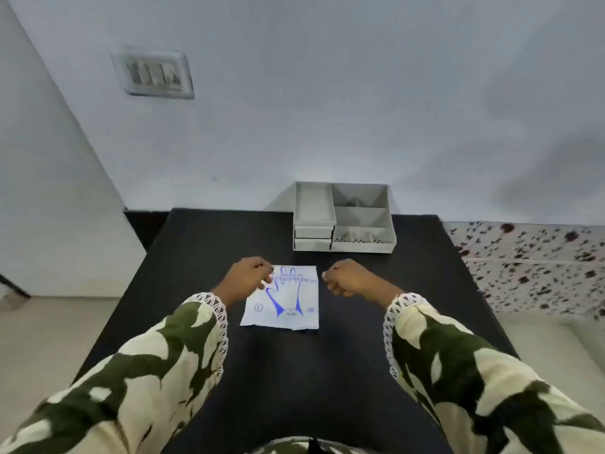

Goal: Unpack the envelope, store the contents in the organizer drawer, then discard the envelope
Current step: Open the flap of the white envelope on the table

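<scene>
A white envelope (288, 303) printed with a blue glove outline lies flat on the black table (196, 263), in front of me. My left hand (250, 275) rests on the envelope's far left corner, fingers curled over its edge. Just off the envelope's far right corner is my right hand (345, 278), loosely closed and not touching it. Behind them, by the wall, stands the grey organizer (343, 217), with two shut drawers (313, 237) low on its left side and open compartments on top.
The table's back edge meets a pale wall with a switch plate (154, 73). A speckled surface (530, 257) lies to the right of the table, and the floor shows on both sides. Bare black tabletop stretches between the envelope and me.
</scene>
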